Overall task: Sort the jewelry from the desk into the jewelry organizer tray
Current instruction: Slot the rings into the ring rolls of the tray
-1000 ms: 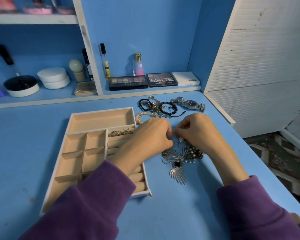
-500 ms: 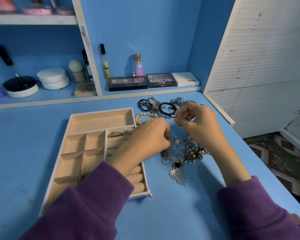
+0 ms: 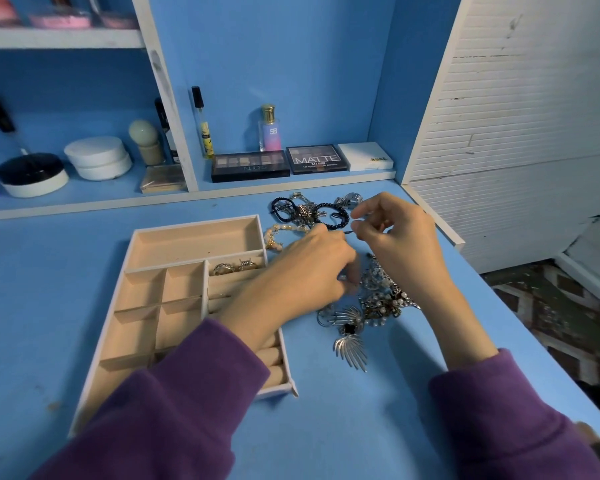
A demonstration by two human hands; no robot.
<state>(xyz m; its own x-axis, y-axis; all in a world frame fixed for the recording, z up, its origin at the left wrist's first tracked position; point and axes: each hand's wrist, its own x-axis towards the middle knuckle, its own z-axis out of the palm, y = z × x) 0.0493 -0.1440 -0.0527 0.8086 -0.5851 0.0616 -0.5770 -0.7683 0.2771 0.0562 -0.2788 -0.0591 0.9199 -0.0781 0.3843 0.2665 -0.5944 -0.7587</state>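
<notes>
A white-rimmed, beige-lined organizer tray (image 3: 191,242) lies flat — metal rings (image 3: 234,267) in one slot. Tangled silver-and-pearl jewelry (image 3: 380,301) heaps just beside it.

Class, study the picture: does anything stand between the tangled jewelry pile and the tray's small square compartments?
Yes: the left hand and forearm lie across the ring rolls of the tray, between the jewelry pile and the square compartments. Nothing else visible blocks that path. The right hand pinches a black cord.
</notes>
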